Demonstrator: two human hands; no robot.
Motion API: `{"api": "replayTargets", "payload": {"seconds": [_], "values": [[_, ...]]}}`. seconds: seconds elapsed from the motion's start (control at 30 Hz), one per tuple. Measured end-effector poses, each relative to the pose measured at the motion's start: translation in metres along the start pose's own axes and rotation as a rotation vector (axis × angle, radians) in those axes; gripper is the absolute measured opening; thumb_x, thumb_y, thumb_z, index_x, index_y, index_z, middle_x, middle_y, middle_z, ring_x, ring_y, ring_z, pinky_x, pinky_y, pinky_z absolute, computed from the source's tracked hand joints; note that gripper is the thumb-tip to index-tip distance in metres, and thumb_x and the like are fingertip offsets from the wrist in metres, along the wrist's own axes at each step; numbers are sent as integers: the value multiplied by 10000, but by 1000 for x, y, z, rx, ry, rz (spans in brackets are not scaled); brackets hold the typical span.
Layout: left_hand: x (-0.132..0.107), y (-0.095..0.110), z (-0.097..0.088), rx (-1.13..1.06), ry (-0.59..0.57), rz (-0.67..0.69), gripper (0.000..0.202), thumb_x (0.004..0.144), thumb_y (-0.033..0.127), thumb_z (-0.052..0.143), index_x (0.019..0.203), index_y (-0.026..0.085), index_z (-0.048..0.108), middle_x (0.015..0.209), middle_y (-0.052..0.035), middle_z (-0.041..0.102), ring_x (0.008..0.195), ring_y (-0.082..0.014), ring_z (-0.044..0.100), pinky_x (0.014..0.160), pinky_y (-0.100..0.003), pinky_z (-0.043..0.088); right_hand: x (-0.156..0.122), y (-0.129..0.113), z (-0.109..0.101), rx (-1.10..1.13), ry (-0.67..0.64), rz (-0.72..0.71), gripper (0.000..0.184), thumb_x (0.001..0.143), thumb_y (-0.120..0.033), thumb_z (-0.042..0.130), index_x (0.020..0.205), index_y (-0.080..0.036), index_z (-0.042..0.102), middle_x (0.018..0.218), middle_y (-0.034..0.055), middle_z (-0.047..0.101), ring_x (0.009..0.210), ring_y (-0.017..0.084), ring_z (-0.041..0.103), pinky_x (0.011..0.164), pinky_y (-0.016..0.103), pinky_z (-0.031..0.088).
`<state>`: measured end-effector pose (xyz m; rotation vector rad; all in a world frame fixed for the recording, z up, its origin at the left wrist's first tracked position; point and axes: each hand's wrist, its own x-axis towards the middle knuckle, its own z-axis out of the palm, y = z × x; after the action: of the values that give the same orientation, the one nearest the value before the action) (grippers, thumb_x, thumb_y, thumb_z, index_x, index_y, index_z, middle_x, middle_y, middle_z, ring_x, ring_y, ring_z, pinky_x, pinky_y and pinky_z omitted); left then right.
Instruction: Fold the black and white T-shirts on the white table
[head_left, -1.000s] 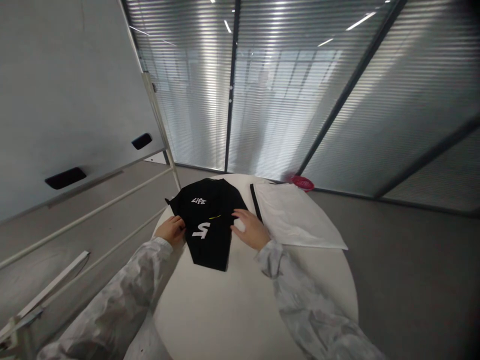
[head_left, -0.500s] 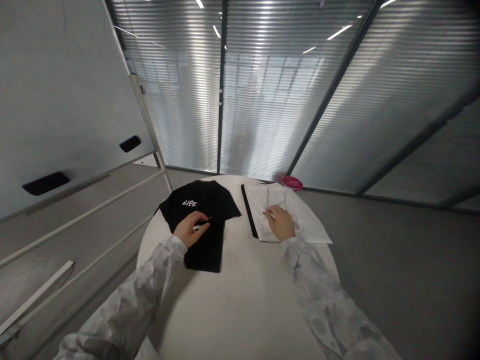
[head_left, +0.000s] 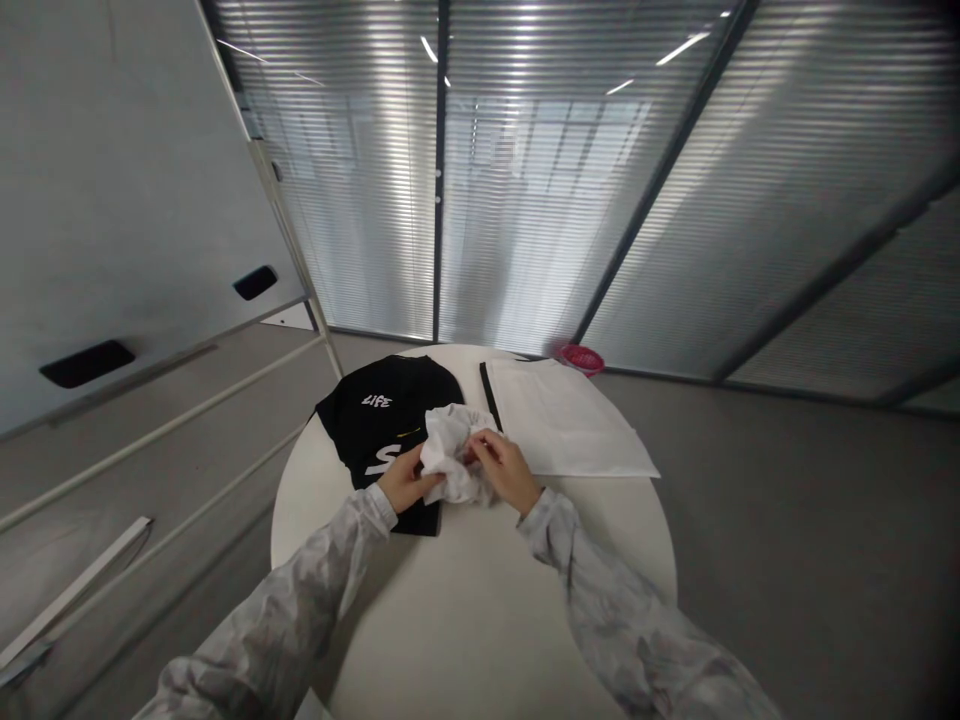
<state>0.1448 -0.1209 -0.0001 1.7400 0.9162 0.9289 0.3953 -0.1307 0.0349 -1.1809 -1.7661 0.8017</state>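
Observation:
A crumpled thin white sheet is bunched between my two hands, above the table and the right edge of a black T-shirt; I cannot tell whether it is plastic or cloth. My left hand grips its lower left side, thumb and fingers closed. From the right, my right hand pinches into its folds, with the fingertips partly hidden. Under and beyond my left hand, the black T-shirt with white lettering lies partly covered. A flat white stack with a black strip along its left edge lies right of my right hand.
The round white table stands in front of me. A pink basket shows beyond its far right edge. To the left is a whiteboard on a metal-railed stand. Glass panels with blinds rise behind the table.
My right hand has moved left off the white stack, and my left hand has shifted right. Both now hold a bunched white sheet between them. The white stack looks smoother.

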Motion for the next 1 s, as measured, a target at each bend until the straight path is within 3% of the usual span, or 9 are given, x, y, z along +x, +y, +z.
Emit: {"api": "replayTargets", "payload": {"seconds": [0.13, 0.23, 0.3, 0.37, 0.47, 0.57, 0.73, 0.87, 1.0], "values": [[-39, -6, -33, -77, -212, -56, 688, 741, 488, 921, 1308, 153, 722, 1160, -111, 770, 1160, -337, 683, 1103, -458, 500, 10, 30, -11, -478, 32, 20, 319, 945, -383, 750, 1205, -211, 681, 1223, 138, 732, 1158, 309, 678, 1016, 425, 519], [-59, -5, -55, -228, -332, -190, 546, 779, 615, 871, 1051, 159, 743, 993, -83, 749, 999, -279, 715, 978, -391, 551, 14, 43, -8, -683, -132, 17, 222, 899, -335, 798, 1072, -215, 728, 1135, 127, 749, 1111, 303, 683, 1011, 408, 487], [-60, -3, -63, -341, -239, -404, 611, 856, 783, 698, 929, 176, 687, 901, -68, 717, 817, -224, 708, 786, -337, 575, 15, 48, -2, -636, -202, 22, 75, 939, -305, 732, 933, -233, 713, 985, 77, 755, 967, 254, 699, 937, 371, 484], [-50, -1, -66, -366, -87, -601, 699, 849, 888, 588, 941, 197, 647, 903, -58, 709, 672, -183, 670, 616, -294, 541, 15, 50, 3, -477, -181, 55, 116, 978, -329, 659, 901, -244, 677, 874, 34, 734, 832, 218, 680, 839, 342, 478], [-23, 2, -59, -203, 45, -709, 739, 755, 848, 737, 1137, 224, 629, 975, -46, 725, 586, -155, 638, 517, -265, 490, 21, 49, 4, -140, -63, 115, 195, 998, -450, 595, 977, -259, 629, 797, -14, 689, 726, 194, 631, 719, 307, 452], [4, 2, -43, 10, 45, -681, 788, 667, 695, 902, 1231, 206, 649, 885, -27, 721, 580, -165, 629, 515, -268, 463, 31, 39, 0, 149, -10, 197, 320, 951, -574, 638, 1013, -262, 606, 734, -47, 648, 648, 176, 568, 625, 279, 399], [34, 0, -25, 84, -75, -378, 498, 631, 572, 948, 846, 184, 721, 678, 16, 643, 621, -151, 563, 581, -262, 409, 44, 11, -8, 423, 15, 342, 437, 819, -612, 786, 1003, -245, 638, 733, -36, 671, 621, 167, 562, 571, 269, 363], [40, 3, -45, -126, 191, -168, 455, 712, 566, 903, 770, 194, 645, 694, 40, 575, 657, -128, 509, 619, -242, 399, 48, 7, -16, 552, 143, 397, 473, 764, -552, 842, 1083, -252, 663, 760, -40, 672, 619, 158, 563, 548, 262, 355], [35, 14, -79, -438, 386, -184, 434, 737, 507, 913, 785, 194, 617, 813, 16, 611, 700, -123, 533, 614, -219, 408, 56, 23, -25, 639, 270, 418, 537, 699, -511, 873, 1120, -263, 651, 824, -32, 677, 705, 176, 625, 636, 288, 474]]}}
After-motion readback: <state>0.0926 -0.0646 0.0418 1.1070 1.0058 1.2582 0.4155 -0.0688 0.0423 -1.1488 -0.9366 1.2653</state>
